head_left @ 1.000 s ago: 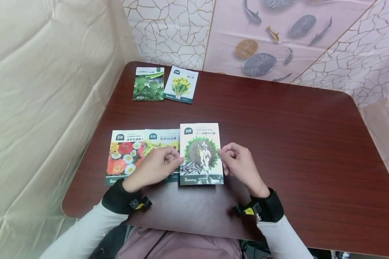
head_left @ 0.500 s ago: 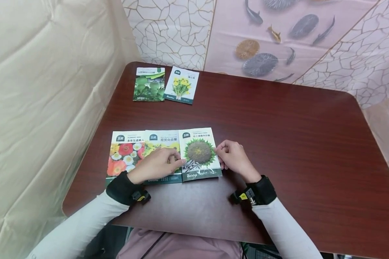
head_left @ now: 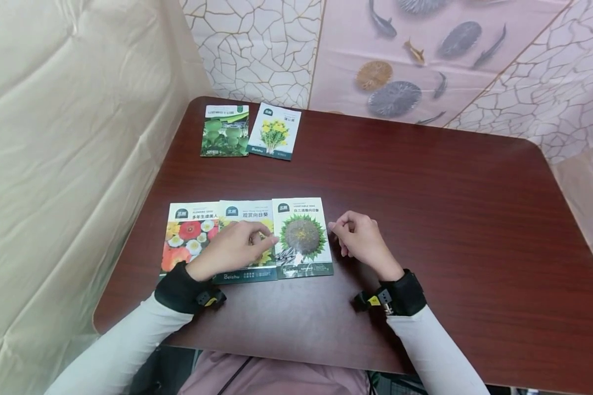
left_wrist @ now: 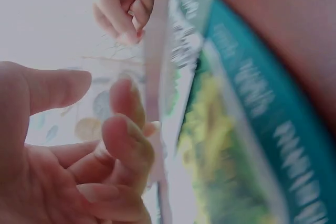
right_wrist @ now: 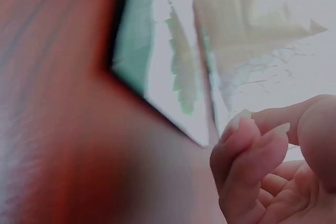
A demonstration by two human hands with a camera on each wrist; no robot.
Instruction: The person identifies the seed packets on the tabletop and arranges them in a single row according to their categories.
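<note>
Three seed packets lie side by side in a row near the front of the table. Leftmost is one with red and white flowers (head_left: 185, 233). Beside it lies a yellow-flower packet (head_left: 249, 213), partly hidden under my left hand (head_left: 234, 247). At the right end is a sunflower-head packet (head_left: 302, 236). In the left wrist view, the left thumb stands apart from loosely bent fingers, with nothing between them. Just off the sunflower packet's right edge, my right hand (head_left: 362, 241) has loosely curled fingers. Its thumb and fingertips hold nothing in the right wrist view.
Farther back on the left, a green-leaf packet (head_left: 225, 131) and a white packet with a yellow-flowered plant (head_left: 274, 131) lie with their edges meeting. The brown table (head_left: 440, 219) extends to the right. A cream cloth (head_left: 79, 164) hangs along its left side.
The sunflower packet has moved left and down flat against the yellow-flower packet, and its tilt has straightened. The right hand has let go of its right edge. The left hand has stayed nearly in place.
</note>
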